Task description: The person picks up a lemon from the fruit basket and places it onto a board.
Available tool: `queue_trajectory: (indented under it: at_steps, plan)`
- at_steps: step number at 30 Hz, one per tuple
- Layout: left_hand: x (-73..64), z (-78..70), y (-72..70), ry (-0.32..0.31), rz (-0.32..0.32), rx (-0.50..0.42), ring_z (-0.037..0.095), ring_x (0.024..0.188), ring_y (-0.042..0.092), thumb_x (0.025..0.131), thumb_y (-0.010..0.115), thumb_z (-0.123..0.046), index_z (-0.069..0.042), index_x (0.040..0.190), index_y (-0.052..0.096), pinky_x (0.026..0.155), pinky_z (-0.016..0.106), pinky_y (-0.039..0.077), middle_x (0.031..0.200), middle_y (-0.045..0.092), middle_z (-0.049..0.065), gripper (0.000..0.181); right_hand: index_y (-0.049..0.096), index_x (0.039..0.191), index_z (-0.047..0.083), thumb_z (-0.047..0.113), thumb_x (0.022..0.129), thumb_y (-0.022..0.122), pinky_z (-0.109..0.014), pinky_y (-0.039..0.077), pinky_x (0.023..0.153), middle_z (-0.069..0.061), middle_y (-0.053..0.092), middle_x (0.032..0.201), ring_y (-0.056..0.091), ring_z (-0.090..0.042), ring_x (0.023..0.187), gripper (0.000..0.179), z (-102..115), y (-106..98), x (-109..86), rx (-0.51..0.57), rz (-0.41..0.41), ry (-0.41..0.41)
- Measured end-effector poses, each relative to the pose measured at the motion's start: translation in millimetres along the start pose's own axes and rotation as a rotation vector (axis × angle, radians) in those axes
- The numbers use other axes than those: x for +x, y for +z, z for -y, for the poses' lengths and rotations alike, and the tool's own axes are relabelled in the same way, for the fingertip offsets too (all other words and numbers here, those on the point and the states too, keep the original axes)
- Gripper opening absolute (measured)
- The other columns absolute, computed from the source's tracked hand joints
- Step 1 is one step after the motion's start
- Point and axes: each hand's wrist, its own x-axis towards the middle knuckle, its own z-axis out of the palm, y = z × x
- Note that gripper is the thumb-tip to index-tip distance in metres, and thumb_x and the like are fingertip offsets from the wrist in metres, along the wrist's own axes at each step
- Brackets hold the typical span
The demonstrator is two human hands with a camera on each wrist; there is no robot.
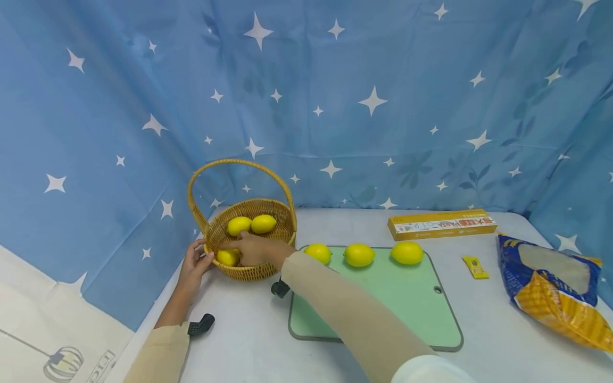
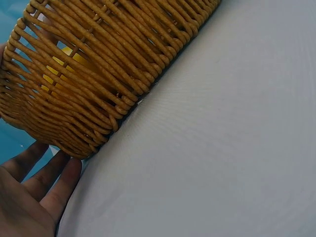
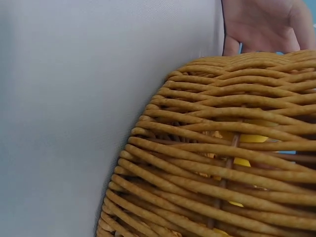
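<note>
Basket [image 1: 249, 272], wicker, with arched handle. Head view: right hand [image 1: 258, 249] reaches in over the near right rim, fingers curled about one lemon [image 1: 228, 258]. The lemon lies just left of that hand's palm, close to the near left wall; the curl seems meant to stop it rolling. Left hand [image 1: 195, 264], outside the same wall and just left of the lemon, braces the rim — apparently to keep a light basket from sliding under the reach. Two lemons [image 1: 251, 224] sit inside, just beyond the right hand. Right of the grip: green board [image 1: 392, 308], bearing three lemons [image 1: 359, 255] in a row, spaced so that each can likely be grasped singly. Farther right, well apart: box [image 1: 442, 231], small packet [image 1: 475, 267], bag [image 1: 551, 303].

Left wrist view: left fingers spread apart, tips touching the woven wall low down, not clamped; yellow shows through the weave above them.

Right wrist view: woven wall, yellow in its gaps, left palm beyond. Right fingers are hidden — their hold cannot be told from here.
</note>
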Motion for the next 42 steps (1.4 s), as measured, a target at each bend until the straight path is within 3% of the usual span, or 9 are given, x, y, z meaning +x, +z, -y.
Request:
queue_trajectory:
  at_steps: [3,7,11,20,26,30,36,42]
  plan:
    - [-3.0,-5.4,1.5,-0.013,0.005,0.018,0.014,0.114,0.055,0.103,0.049,-0.015,-0.001,0.145,0.021,0.095,0.03,0.048,0.148,0.03,0.031,0.052,0.037,0.149,0.039,0.036,0.094,0.064,-0.028,0.043,0.096,-0.002,0.04,0.138,0.044,-0.01,0.116,0.062,0.6,1.0,-0.7,-0.002,-0.018,0.01]
    - [-3.5,-6.7,2.2,-0.01,0.01,0.018,0.034,0.122,0.05,0.104,0.048,-0.014,-0.001,0.145,0.022,0.096,0.035,0.048,0.148,0.03,0.03,0.051,0.047,0.141,0.033,0.021,0.093,0.065,-0.028,0.037,0.104,0.009,0.048,0.139,0.046,-0.008,0.121,0.053,0.9,-0.1,-0.9,0.051,-0.034,-0.01]
    - [-2.6,-5.0,3.2,-0.001,0.018,0.009,0.047,0.125,0.043,0.104,0.047,-0.014,-0.001,0.146,0.021,0.097,0.039,0.047,0.148,0.03,0.031,0.051,0.055,0.137,0.03,0.01,0.095,0.059,-0.027,0.036,0.106,0.013,0.056,0.131,0.049,-0.007,0.12,0.046,-0.7,-0.1,-0.7,0.065,0.006,-0.01]
    - [-1.7,-3.8,4.8,-0.005,0.015,0.016,0.046,0.126,0.043,0.103,0.049,-0.02,-0.003,0.146,0.022,0.098,0.044,0.045,0.148,0.031,0.029,0.054,0.053,0.14,0.03,0.019,0.095,0.062,-0.029,0.036,0.106,0.005,0.051,0.138,0.042,-0.012,0.129,0.048,-3.0,-2.8,-4.7,-0.021,0.035,0.048]
    - [-1.4,-9.3,5.6,0.0,0.008,0.024,0.042,0.125,0.044,0.103,0.051,-0.024,-0.001,0.146,0.022,0.096,0.039,0.048,0.147,0.032,0.03,0.057,0.056,0.137,0.036,0.039,0.094,0.063,-0.034,0.042,0.1,-0.001,0.047,0.14,0.042,-0.015,0.124,0.044,-2.4,-6.5,-8.4,-0.095,-0.009,0.152]
    - [-2.4,-11.9,6.7,-0.013,0.006,0.017,0.045,0.127,0.04,0.103,0.051,-0.025,-0.001,0.147,0.021,0.096,0.039,0.048,0.148,0.031,0.03,0.058,0.057,0.137,0.031,0.049,0.091,0.065,-0.033,0.038,0.105,0.005,0.051,0.138,0.04,-0.016,0.131,0.05,-1.0,-10.8,-12.4,-0.087,0.004,0.179]
    - [2.4,6.0,2.2,-0.034,-0.001,0.013,0.043,0.129,0.039,0.103,0.051,-0.022,-0.004,0.147,0.021,0.094,0.033,0.049,0.15,0.029,0.028,0.055,0.044,0.148,0.023,0.038,0.089,0.07,-0.031,0.038,0.105,0.007,0.05,0.142,0.039,-0.015,0.134,0.065,-1.3,-14.2,-19.4,-0.03,0.023,0.253]
    - [6.4,23.1,-0.6,-0.034,-0.028,0.019,0.038,0.128,0.043,0.103,0.05,-0.02,-0.01,0.148,0.022,0.09,0.023,0.049,0.151,0.029,0.024,0.054,0.043,0.148,0.022,0.025,0.091,0.067,-0.028,0.044,0.096,0.004,0.051,0.141,0.051,-0.01,0.116,0.062,-5.3,-13.4,-24.7,0.014,0.025,0.251]
